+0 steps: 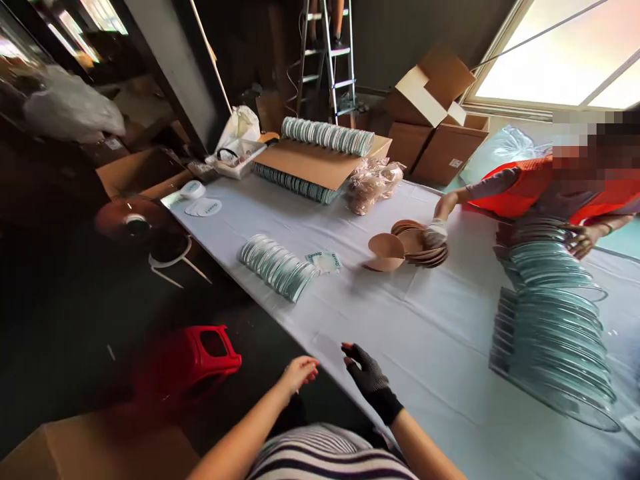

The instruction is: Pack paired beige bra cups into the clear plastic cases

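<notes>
My left hand is bare and hovers at the near edge of the table with its fingers loosely bent and nothing in them. Over the cloth beside it, my right hand wears a dark fingerless glove; its fingers are spread and hold nothing. Farther up the table, a row of round glass discs or lids stands on edge. Printed cards or labels lie at its right end. Brown round discs are heaped beyond my right hand, touched by a co-worker's gloved hand.
A long stack of glass lids leans at the right, by a co-worker in an orange vest. More lids rest on cardboard at the back. A red stool stands on the floor at left, a ladder behind.
</notes>
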`<state>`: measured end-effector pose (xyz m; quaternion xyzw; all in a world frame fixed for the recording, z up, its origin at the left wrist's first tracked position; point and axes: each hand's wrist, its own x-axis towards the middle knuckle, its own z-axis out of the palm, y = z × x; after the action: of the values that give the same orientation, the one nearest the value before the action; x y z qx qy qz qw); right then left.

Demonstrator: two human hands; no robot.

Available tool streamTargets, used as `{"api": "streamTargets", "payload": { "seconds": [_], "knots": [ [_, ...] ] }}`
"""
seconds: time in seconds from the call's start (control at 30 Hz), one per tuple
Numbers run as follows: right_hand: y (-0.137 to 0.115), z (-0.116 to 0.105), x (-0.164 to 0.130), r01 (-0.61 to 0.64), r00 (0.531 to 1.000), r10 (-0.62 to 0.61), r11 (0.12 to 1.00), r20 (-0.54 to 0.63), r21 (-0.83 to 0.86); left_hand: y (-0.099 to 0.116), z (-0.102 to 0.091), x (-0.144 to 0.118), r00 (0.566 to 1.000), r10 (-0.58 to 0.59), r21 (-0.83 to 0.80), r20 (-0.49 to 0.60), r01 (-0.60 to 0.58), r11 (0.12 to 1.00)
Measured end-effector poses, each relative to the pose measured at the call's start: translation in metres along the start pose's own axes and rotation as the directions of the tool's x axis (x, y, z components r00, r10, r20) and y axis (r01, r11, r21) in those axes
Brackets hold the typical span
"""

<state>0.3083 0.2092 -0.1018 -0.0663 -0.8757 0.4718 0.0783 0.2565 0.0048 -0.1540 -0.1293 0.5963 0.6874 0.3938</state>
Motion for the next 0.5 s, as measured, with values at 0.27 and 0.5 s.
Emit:
{"api": "streamTargets", "payload": {
  "seconds": [0.27,0.5],
  "knots": [
    [-0.066,0.119,0.128,-0.429,0.895,0.440,0.799,0.077,0.422,0.139,-0.208,0.044,0.867,0.300,0.167,-0.397,-0.253,0.953],
    [-0.094,0.135,0.196,-0.565,0.802,0.577,0.647,0.156,0.511,0.303,-0.286,0.154,0.679,0.509,0.321,-0.529,-0.396,0.861]
  ]
}}
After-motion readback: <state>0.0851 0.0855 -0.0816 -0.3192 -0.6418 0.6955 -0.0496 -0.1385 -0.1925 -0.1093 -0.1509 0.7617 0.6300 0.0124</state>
